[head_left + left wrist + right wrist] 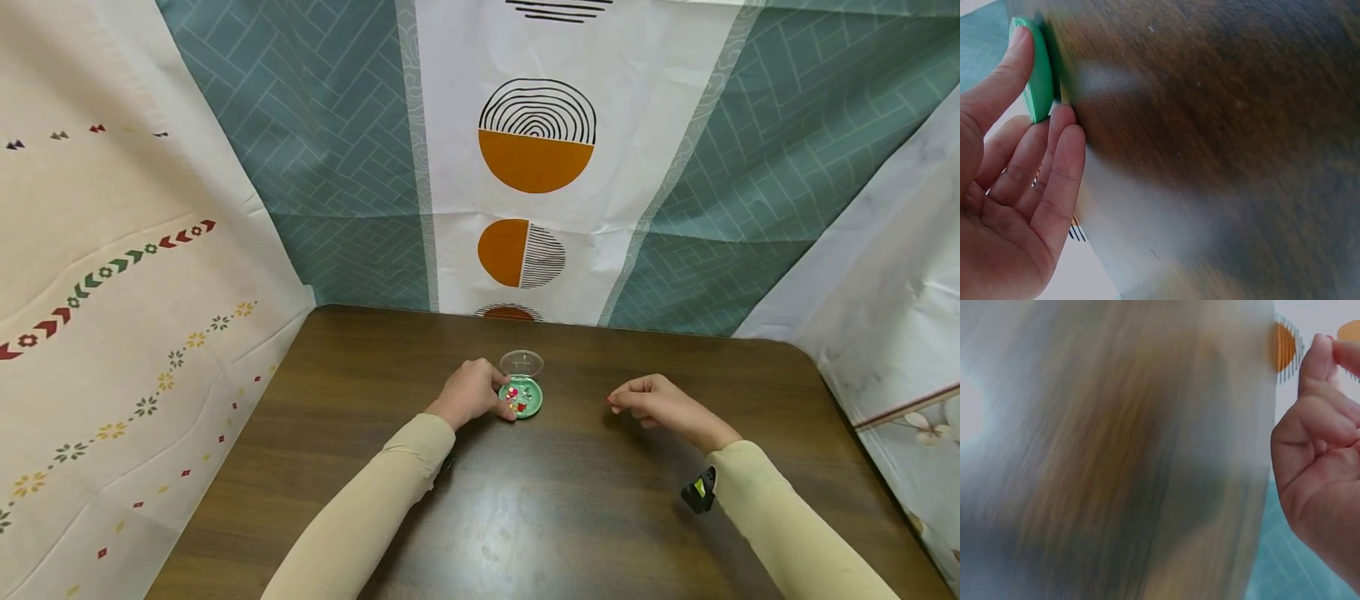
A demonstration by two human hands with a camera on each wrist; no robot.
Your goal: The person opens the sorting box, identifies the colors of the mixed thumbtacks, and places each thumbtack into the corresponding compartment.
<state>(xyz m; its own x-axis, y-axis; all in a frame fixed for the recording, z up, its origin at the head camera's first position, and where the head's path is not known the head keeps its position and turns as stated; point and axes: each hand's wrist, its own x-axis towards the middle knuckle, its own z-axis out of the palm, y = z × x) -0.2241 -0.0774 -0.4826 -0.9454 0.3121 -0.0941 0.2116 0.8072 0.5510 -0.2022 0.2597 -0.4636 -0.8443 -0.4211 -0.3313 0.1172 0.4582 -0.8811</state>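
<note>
A small round green case [533, 403] with a clear hinged lid [522, 362] lies on the table, its lid raised toward the back. Several tiny red, pink and other coloured pieces [514, 393] sit inside it. My left hand [472, 393] grips the case at its left side, the thumb near the front edge. In the left wrist view, the thumb and fingers hold the green rim [1039, 75]. To the right of the case, my right hand [660, 404] pinches a tiny red piece [609, 400] between thumb and forefinger, mostly covered by the fingertips. Its exact kind is too small to tell.
The brown wooden table [480, 500] spreads around both hands. A patterned teal and white cloth [352, 167] hangs behind its far edge, with pale cloths [150, 317] on the left and right. A black device [699, 490] is worn on the right wrist.
</note>
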